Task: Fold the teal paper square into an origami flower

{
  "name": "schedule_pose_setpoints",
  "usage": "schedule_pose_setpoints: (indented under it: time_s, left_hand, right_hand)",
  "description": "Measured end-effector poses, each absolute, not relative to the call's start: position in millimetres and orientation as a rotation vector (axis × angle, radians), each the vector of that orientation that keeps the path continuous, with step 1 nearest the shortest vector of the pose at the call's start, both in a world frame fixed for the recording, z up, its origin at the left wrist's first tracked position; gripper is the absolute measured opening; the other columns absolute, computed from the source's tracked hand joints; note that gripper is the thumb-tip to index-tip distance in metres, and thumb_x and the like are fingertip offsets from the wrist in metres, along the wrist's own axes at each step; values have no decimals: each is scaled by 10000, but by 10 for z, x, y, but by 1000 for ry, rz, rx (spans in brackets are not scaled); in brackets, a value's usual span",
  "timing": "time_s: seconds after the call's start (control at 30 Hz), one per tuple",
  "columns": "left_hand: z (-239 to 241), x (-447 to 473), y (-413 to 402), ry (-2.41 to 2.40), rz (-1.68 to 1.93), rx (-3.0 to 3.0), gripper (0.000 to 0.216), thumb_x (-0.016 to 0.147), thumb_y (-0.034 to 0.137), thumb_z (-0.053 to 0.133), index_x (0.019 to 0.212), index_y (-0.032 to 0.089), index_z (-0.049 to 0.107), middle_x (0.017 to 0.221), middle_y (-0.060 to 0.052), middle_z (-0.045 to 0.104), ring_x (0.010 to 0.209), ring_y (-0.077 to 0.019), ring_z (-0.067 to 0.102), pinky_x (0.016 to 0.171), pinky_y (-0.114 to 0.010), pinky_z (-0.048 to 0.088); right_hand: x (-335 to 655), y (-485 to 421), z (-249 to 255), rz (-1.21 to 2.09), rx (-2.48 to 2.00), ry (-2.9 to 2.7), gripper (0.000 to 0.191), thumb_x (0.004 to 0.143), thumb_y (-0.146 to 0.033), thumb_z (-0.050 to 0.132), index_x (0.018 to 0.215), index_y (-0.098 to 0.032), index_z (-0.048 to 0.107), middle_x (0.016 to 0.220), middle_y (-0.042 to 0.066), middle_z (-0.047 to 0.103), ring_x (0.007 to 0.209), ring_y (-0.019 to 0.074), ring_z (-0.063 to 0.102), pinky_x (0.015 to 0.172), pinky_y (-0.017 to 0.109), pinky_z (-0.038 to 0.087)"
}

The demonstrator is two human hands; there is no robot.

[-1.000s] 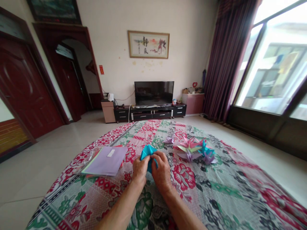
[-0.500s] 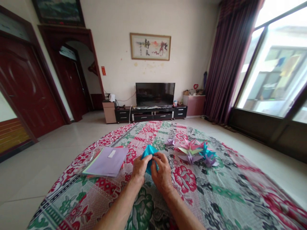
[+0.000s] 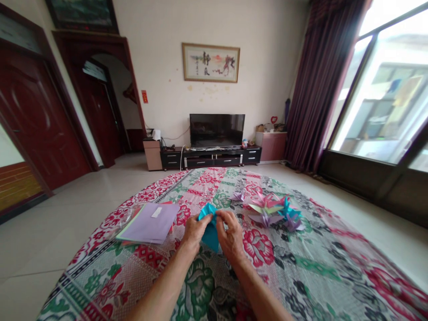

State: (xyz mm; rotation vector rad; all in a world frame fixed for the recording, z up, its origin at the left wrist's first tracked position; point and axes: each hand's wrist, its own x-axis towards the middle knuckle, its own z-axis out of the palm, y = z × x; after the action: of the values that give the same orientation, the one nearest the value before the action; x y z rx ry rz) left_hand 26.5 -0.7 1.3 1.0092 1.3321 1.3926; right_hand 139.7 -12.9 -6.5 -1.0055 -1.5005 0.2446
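Note:
A sheet of blue origami paper, partly folded, is held up between my two hands over the table. My left hand is closed on its left side, the thumb pressed on the folds. At its upper right edge, my right hand pinches the paper between thumb and fingers. To the right lie several folded paper cranes: a lilac one, a blue one and a pink one among them. A stack of coloured paper sheets, lilac on top with a small white label, lies to the left.
A patterned cloth covers the round table. One lilac paper crane sits apart near the middle. Beyond the table stand a television and a low black cabinet; a window is on the right.
My right hand has shifted slightly right and apart from my left, now pinching the paper's right edge. More of the blue sheet's lower part shows between the hands.

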Motion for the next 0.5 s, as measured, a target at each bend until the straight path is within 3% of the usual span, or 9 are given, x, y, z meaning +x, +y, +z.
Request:
schedule_pose_setpoints:
  time_s: [0.1,0.23,0.5]
  left_hand:
    - [50,278,-33,1378,1346,1079,266,571,396,697,597,138,639,475,33,507,453,-106,450,439,-210,329]
    - [28,295,-28,1389,1312,1187,246,587,385,678,549,150,618,459,45,469,436,-91,409,434,-204,304]
    - [6,314,-13,1451,1265,1383,255,606,398,654,519,166,593,453,47,414,437,-90,360,414,-202,255]
  right_hand:
    - [1445,-66,-43,233,-1046,-1444,169,819,-248,512,877,-215,668,845,43,607,805,163,585,756,301,480]
    - [1501,-19,-23,201,-1023,-1408,130,774,-257,568,818,-222,685,925,62,604,894,186,579,817,339,472]
    - [1566,-29,32,389,-960,-1433,134,767,-282,571,776,-202,679,940,66,662,889,183,616,835,331,476]
